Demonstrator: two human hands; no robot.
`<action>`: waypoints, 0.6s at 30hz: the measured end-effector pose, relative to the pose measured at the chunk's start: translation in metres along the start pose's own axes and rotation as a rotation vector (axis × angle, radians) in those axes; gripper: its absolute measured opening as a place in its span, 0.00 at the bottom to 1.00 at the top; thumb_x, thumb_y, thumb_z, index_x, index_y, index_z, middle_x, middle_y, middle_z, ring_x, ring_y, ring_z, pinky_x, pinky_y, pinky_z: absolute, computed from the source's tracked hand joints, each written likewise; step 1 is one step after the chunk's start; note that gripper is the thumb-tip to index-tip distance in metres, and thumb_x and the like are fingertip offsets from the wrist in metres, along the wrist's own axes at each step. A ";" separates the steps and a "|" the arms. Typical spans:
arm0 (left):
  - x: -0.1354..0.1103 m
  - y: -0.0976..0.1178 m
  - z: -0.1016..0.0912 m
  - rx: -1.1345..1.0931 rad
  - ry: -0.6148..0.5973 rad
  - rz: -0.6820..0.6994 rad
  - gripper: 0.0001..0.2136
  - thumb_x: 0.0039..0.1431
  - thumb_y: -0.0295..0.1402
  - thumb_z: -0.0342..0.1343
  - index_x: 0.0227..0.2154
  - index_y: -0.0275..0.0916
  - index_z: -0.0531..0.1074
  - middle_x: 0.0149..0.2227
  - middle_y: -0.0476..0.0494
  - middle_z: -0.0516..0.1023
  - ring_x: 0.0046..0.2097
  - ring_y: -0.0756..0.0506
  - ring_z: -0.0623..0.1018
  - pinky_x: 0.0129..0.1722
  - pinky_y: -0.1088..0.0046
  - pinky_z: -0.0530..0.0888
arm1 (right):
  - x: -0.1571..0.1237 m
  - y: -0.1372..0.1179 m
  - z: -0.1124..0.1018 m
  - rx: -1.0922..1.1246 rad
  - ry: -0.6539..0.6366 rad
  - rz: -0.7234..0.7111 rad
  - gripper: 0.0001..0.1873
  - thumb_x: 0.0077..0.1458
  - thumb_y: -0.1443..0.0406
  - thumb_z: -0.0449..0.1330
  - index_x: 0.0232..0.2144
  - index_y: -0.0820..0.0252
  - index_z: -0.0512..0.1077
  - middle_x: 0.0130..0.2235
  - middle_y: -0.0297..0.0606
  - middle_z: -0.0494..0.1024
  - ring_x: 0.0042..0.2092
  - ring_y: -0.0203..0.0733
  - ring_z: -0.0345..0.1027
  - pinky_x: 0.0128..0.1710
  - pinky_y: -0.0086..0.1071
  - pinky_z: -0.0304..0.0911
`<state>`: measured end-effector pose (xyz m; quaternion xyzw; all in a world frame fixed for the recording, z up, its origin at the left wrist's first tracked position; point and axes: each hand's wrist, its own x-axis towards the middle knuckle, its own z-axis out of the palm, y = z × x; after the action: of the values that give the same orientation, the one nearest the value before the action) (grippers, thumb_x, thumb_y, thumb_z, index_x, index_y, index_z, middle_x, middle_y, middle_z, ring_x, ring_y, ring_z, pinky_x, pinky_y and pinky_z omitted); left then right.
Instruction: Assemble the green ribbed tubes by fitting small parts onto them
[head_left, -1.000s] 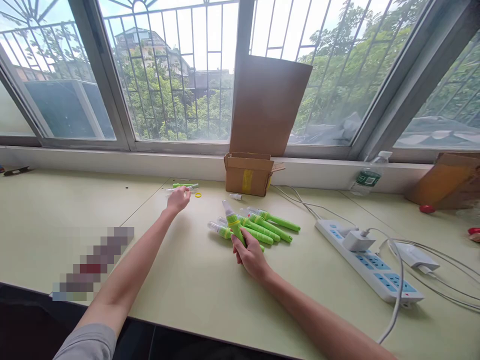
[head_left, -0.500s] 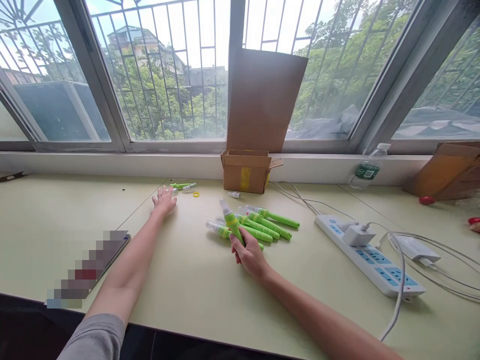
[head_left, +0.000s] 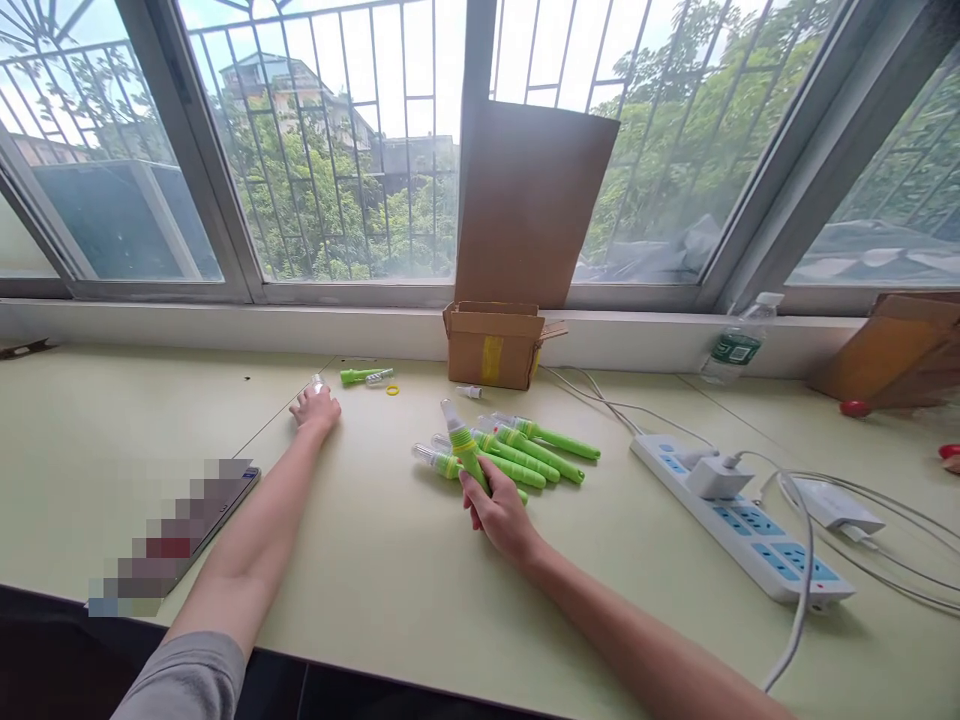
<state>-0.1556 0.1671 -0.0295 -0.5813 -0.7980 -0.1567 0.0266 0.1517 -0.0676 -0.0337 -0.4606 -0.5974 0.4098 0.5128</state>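
Note:
My left hand (head_left: 316, 410) is at the far left of the parts, its fingers closed round a small clear plastic cap (head_left: 318, 381) whose top sticks up past them. Right of it lie a green plastic piece (head_left: 360, 376), a clear part with a spiral inside (head_left: 379, 378) and a yellow ring (head_left: 392, 390). My right hand (head_left: 501, 508) grips a green plastic stick (head_left: 466, 450) with yellow rings and a whitish translucent tip, tilted upward. Behind and beside it, several similar green sticks with clear caps (head_left: 551, 438) lie on the table.
A small cardboard box (head_left: 491, 345) with a raised flap stands by the window. A clear white-topped part (head_left: 469, 391) lies before it. On the right are a power strip (head_left: 739, 515) with cables and a plastic bottle (head_left: 739, 345); a phone (head_left: 184, 535) lies left.
My left hand has shifted slightly left, away from the green piece, and its spread fingers are now closed round the clear cap. My right hand stays put with the green stick.

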 end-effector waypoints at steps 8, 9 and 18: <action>-0.005 -0.005 -0.003 -0.022 0.072 -0.087 0.27 0.60 0.42 0.43 0.59 0.32 0.57 0.57 0.18 0.62 0.58 0.27 0.63 0.49 0.46 0.63 | 0.000 -0.001 0.000 -0.011 0.009 0.009 0.13 0.59 0.54 0.53 0.35 0.57 0.65 0.23 0.29 0.67 0.17 0.32 0.57 0.16 0.27 0.56; -0.006 -0.005 -0.003 -0.028 0.071 -0.073 0.27 0.60 0.43 0.44 0.60 0.34 0.56 0.58 0.19 0.61 0.59 0.28 0.62 0.50 0.46 0.63 | 0.000 -0.001 0.001 -0.013 0.009 0.009 0.13 0.59 0.53 0.53 0.35 0.57 0.65 0.23 0.29 0.67 0.17 0.32 0.57 0.16 0.27 0.56; 0.000 -0.021 -0.011 -0.127 -0.001 -0.016 0.19 0.59 0.37 0.46 0.53 0.44 0.69 0.52 0.30 0.73 0.55 0.32 0.70 0.50 0.50 0.66 | 0.000 -0.001 0.000 -0.002 0.007 0.000 0.13 0.59 0.54 0.53 0.36 0.58 0.66 0.23 0.28 0.66 0.17 0.30 0.55 0.16 0.26 0.56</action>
<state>-0.1769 0.1580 -0.0241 -0.5753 -0.7913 -0.2067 -0.0121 0.1513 -0.0680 -0.0333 -0.4626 -0.5960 0.4075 0.5146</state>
